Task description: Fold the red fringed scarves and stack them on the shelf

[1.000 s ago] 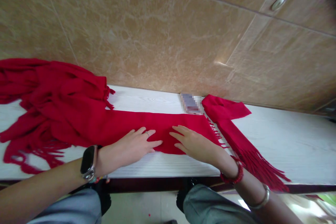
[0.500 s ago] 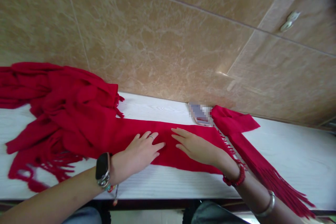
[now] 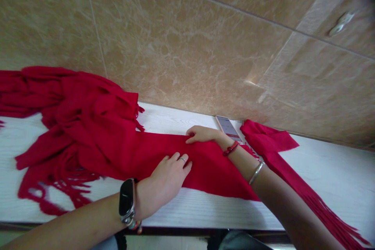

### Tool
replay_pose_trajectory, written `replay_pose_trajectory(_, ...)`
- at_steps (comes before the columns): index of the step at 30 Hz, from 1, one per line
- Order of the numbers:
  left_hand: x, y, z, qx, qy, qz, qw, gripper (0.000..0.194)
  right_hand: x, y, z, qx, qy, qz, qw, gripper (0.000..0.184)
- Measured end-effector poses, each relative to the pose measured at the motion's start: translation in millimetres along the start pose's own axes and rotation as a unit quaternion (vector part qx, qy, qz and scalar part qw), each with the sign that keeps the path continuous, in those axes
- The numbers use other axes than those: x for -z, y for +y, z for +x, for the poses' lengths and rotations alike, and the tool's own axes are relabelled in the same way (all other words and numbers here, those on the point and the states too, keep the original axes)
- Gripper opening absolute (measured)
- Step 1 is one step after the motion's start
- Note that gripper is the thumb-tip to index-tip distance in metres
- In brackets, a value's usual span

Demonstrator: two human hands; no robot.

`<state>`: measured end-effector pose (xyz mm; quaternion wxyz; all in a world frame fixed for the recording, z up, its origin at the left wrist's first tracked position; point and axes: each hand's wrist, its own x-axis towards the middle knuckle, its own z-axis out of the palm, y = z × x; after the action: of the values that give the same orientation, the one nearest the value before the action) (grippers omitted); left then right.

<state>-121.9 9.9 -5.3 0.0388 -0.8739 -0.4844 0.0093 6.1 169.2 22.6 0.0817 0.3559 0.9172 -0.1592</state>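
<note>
On table (image 3: 164, 119), see heap (image 3: 79, 117), then scarf (image 3: 216, 172) laid flat, touching it. Resting left hand (image 3: 165, 183) there, loosely spread, with right hand (image 3: 202, 133) curled at far edge; can't tell if pinching. Might wrinkle scarf by tugging crooked, or bump phone (image 3: 227, 127) by reaching.

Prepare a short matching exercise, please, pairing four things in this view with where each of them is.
1. phone
2. right hand
3. smartwatch
4. silver bangle

A. around the left wrist
B. screen-up on the white tabletop near the wall
C. around the right forearm
D. at the far edge of the flat red cloth

Pairs: 1-B; 2-D; 3-A; 4-C
</note>
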Motion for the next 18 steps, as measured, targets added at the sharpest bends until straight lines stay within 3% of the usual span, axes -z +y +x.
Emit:
replay_pose_trajectory(7, 0.2, 1.5, 0.1, 0.011, -0.019, 0.003, 1.000, 0.047, 12.2, 3.9, 3.1, 0.001, -0.026, 0.039, 0.999, 0.031)
replay_pose_trajectory(13, 0.8, 1.2, 2.2, 0.010, -0.019, 0.005, 1.000, 0.049, 11.9, 8.3, 6.8, -0.014, -0.044, 0.073, 0.996, 0.017)
replay_pose_trajectory(18, 8.4, 3.5, 1.8, 0.012, -0.026, -0.004, 1.000, 0.051, 15.0, 8.1, 10.9, -0.004, -0.063, 0.141, 0.988, 0.024)
